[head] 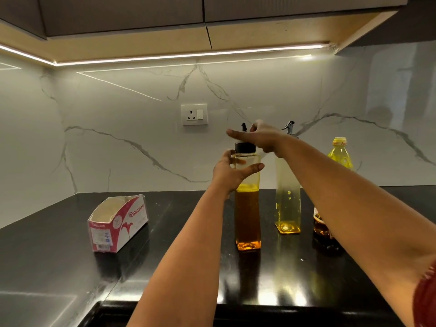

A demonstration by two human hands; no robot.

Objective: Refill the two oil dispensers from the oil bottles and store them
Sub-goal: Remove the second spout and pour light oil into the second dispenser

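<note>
Left hand [230, 172] grips my amber dispenser [247, 208] below its black cap [245, 147]; right hand [262, 138] hovers above the cap, fingers extended. Right of this dispenser on the table [188, 256]: pale dispenser [287, 197], yellow bottle [339, 154].

Off-task items I can see on the black counter and the wall behind it.

On my feed an open red-and-white carton [119, 224] marked ORIGAMI lies on the black countertop [179, 232] toward its left side, near the back corner where the two wall runs meet, open top facing up, with a white interior showing. Behind the counter's back edge rises a white marble-veined backsplash [118, 142] carrying a white socket plate with a switch [194, 114]. Above it a lit strip light [188, 55] runs under dark wall cabinets [122, 15].
</note>
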